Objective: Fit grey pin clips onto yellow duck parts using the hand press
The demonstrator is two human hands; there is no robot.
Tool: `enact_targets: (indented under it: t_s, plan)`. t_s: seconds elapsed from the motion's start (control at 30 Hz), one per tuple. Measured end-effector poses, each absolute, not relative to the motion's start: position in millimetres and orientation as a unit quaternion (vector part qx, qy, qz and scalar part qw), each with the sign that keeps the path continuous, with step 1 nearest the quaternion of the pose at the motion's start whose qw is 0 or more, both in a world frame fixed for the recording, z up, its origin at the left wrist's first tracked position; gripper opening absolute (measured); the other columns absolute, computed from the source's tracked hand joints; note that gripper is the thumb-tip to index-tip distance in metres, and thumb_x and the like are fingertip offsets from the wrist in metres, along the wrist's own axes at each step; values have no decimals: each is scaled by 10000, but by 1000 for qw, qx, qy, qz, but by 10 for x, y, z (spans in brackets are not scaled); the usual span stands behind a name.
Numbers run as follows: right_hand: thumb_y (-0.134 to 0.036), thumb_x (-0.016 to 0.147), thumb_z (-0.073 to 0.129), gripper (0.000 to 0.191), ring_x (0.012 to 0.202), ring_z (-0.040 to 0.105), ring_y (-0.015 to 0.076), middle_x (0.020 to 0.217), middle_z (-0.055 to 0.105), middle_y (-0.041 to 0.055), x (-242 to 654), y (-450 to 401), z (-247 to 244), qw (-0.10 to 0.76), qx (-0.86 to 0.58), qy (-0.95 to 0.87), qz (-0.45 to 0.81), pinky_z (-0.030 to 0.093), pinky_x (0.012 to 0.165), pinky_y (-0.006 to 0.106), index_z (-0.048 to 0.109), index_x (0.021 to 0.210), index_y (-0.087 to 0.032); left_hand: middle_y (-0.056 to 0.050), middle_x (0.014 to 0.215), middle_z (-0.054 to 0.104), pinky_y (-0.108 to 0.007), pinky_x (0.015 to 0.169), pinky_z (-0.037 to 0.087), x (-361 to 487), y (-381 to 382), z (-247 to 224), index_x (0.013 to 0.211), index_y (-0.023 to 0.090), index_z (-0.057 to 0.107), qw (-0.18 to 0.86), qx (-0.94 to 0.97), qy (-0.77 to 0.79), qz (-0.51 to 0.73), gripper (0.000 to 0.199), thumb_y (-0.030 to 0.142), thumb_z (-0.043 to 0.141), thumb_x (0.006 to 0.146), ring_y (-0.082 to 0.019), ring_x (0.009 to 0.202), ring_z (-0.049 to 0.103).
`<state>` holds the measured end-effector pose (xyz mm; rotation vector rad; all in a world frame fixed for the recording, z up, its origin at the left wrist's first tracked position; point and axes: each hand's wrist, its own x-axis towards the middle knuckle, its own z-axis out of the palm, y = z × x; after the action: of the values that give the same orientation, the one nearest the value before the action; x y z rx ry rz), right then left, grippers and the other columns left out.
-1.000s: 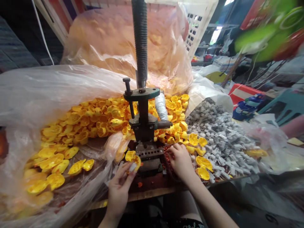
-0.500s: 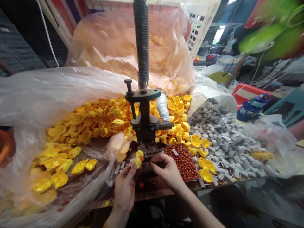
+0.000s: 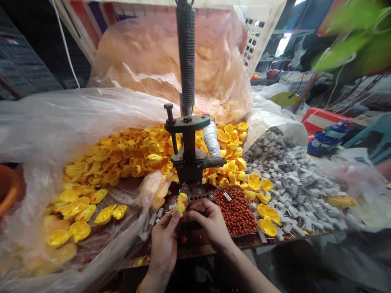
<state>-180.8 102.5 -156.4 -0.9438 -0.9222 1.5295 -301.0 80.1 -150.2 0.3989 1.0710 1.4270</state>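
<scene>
Left hand (image 3: 164, 240) pinching a small yellow duck-shaped shell (image 3: 181, 203) between thumb and fingertips, just in front of the press base (image 3: 197, 197). Right hand (image 3: 210, 221) close beside it, fingertips drawn together at the shell's right edge, touching or nearly touching it; whether anything sits between those fingertips, cannot tell. Both hands low at the near edge of the surface (image 3: 195, 244). Directly right of the right hand, a tray of small red-brown beads (image 3: 236, 211). Behind and left, a big heap of yellow shells (image 3: 122, 156) lying on clear plastic sheeting (image 3: 55, 122). Further right, a pile of small grey blocks with pins (image 3: 290, 179), a few yellow shells at its near edge. Upright above the hands, the hand press (image 3: 189, 162) with its threaded column (image 3: 187, 57).
</scene>
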Motion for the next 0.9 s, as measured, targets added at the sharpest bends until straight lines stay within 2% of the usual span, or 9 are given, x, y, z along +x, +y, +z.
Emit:
enact_targets:
  t_s: [0.2, 0.3, 0.4, 0.5, 0.57, 0.63, 0.73, 0.83, 0.9]
  plan:
    - [-240, 689, 726, 150, 686, 592, 153, 720, 638, 10, -1721, 1074, -1570, 494, -427, -477, 588, 477, 678, 274, 608, 741, -163, -75, 881, 755, -333, 799, 545, -3100, 829, -1570, 827, 185, 774, 622, 220, 466, 589, 327, 393, 832, 582, -225, 855, 675]
    - [-168, 725, 677, 69, 756, 571, 190, 767, 630, 39, -1713, 1205, -1573, 431, -525, -618, 397, 454, 712, 302, 610, 742, -165, -88, 948, 749, -348, 820, 532, -3166, 990, -1633, 897, 173, 769, 550, 326, 518, 567, 375, 422, 799, 619, -231, 873, 669]
    - [-147, 695, 713, 124, 872, 544, 248, 880, 622, 89, -1686, 1362, -1572, 311, -619, -699, 180, 435, 769, 342, 617, 772, -164, -102, 990, 728, -364, 853, 510, -3218, 1248, -1676, 936, 167, 764, 436, 495, 550, 512, 352, 419, 734, 691, -247, 932, 649]
    - [-174, 714, 701, 89, 842, 546, 247, 866, 615, 99, -1503, 1508, -1510, 267, -648, -701, 134, 430, 739, 333, 614, 732, -167, -94, 958, 706, -367, 864, 494, -3248, 1464, -1683, 875, 192, 777, 401, 568, 540, 475, 280, 392, 735, 684, -252, 939, 634]
    - [-228, 798, 620, 126, 725, 540, 202, 755, 601, 66, -1295, 1654, -1404, 327, -651, -669, 147, 412, 676, 305, 589, 688, -175, -89, 957, 688, -363, 873, 480, -3263, 1534, -1665, 871, 212, 780, 403, 584, 532, 462, 253, 372, 744, 678, -247, 939, 628]
    - [-311, 870, 532, 245, 630, 507, 162, 661, 566, 32, -1097, 1902, -1236, 446, -640, -609, 145, 390, 624, 283, 556, 664, -181, -87, 963, 671, -362, 881, 467, -3272, 1551, -1629, 892, 225, 777, 400, 604, 524, 448, 253, 358, 747, 679, -242, 932, 622]
    - [-485, 877, 508, 347, 622, 516, 139, 676, 569, 24, -965, 2452, -862, 600, -573, -515, 216, 410, 595, 259, 562, 737, -172, -75, 963, 651, -355, 887, 454, -3268, 1536, -1557, 876, 239, 772, 379, 647, 502, 432, 205, 338, 727, 702, -233, 922, 608]
    - [-629, 847, 491, 503, 644, 569, 131, 740, 602, 37, -1039, 2903, -336, 593, -472, -509, 408, 450, 586, 246, 597, 916, -142, -68, 944, 642, -327, 861, 458, -3247, 1522, -1507, 806, 239, 762, 341, 692, 478, 420, 115, 299, 685, 745, -228, 919, 603]
    - [-647, 857, 473, 542, 644, 579, 115, 738, 595, 27, -1126, 2913, 38, 584, -420, -563, 407, 455, 586, 236, 597, 967, -131, -68, 934, 641, -311, 832, 464, -3234, 1521, -1498, 800, 235, 756, 317, 709, 474, 414, 102, 274, 672, 757, -225, 901, 608]
